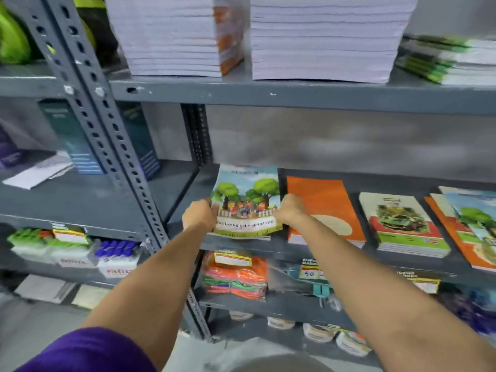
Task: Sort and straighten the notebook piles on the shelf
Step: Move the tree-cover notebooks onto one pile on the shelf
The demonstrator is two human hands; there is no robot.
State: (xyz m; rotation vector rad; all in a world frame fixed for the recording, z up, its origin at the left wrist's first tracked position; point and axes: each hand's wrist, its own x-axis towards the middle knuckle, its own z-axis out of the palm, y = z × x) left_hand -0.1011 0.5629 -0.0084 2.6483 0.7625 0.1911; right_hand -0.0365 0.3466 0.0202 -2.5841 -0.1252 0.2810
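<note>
A pile of notebooks with a tree-and-children cover [245,191] lies at the left end of the grey middle shelf [295,249]. My left hand [198,214] grips the pile's left edge and my right hand [290,210] grips its right edge, near the front. To the right lie an orange-covered pile [322,200], then a pile with a green car cover [400,224], then a skewed mixed pile [467,226] with orange and tree covers at the far right.
Tall white stacks of notebooks [327,38] fill the shelf above. A perforated steel upright [112,146] stands left of the piles. Below hang packets of coloured bands [234,275] and price tags. The left bay holds boxes and pens.
</note>
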